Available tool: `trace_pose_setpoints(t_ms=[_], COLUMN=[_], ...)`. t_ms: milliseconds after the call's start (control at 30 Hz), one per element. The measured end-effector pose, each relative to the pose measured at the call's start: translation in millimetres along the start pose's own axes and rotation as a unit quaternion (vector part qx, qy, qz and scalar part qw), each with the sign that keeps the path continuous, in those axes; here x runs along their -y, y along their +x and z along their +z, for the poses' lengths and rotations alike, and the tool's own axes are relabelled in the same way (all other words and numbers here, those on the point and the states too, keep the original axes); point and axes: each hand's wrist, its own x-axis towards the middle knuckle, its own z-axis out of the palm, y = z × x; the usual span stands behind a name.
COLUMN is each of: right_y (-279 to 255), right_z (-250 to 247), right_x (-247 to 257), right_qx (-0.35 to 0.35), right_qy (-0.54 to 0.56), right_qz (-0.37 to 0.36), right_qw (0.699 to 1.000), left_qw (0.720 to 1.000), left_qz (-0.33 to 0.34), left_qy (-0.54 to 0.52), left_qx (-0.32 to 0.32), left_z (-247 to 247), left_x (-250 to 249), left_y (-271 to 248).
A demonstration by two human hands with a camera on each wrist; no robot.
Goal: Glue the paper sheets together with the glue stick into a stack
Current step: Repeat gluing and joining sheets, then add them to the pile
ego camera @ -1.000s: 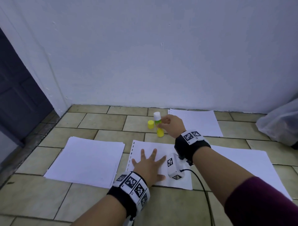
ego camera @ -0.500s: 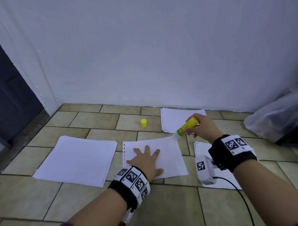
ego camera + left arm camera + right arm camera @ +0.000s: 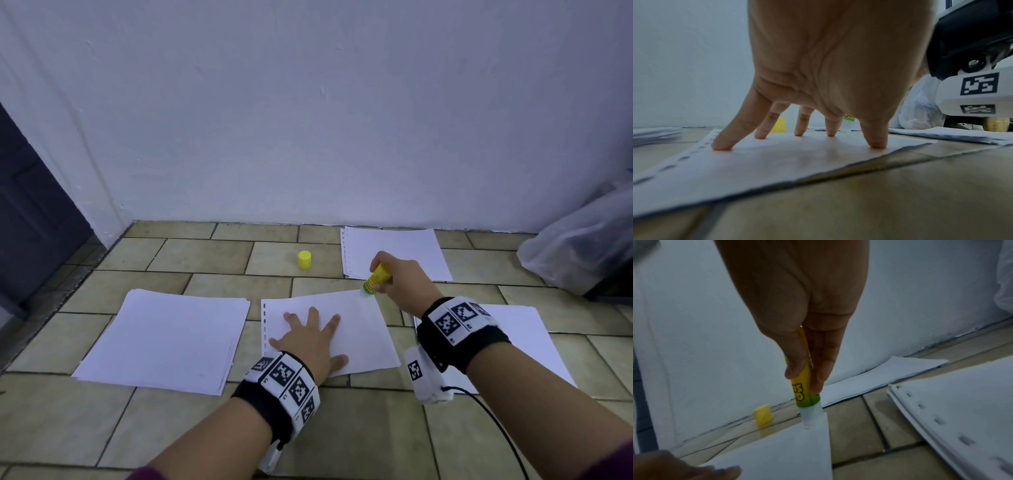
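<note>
Paper lies in four places on the tiled floor (image 3: 191, 428): one stack (image 3: 164, 339) at the left, one punched sheet (image 3: 363, 329) in the middle, one small pile (image 3: 404, 246) by the wall, and one pile (image 3: 524, 335) at the right, partly hidden by the right arm. The left hand (image 3: 308, 339) presses flat on the middle sheet, all five fingers spread apart and straight. The right hand (image 3: 400, 277) pinches the single glue stick (image 3: 375, 279) between thumb and fingers, tilted, its pale tip at the sheet's far right corner; from the wrist view it seems to touch the paper. One yellow cap (image 3: 304, 259) stands on a tile near the wall, well apart from the stick. One clear plastic bag (image 3: 582, 246) sits at the floor's right edge.
</note>
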Motion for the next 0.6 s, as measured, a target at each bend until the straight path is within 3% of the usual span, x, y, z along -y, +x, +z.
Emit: trace_pose_setpoints(t_ms=[333, 600], right_y=[-42, -63], right_z=[-11, -24], right_x=[2, -3], right_qx=[0.092, 0.169], right_qy=[-0.084, -0.084], right_qz=[-0.055, -0.046], right_qw=[0.991, 0.981], left_qw=[1.0, 0.999], left_qz=[0.001, 0.02], left_qy=[0.009, 0.041], left_qx=[-0.007, -0.007], left_z=[0, -9], left_x=[1, 7], left_y=[1, 2])
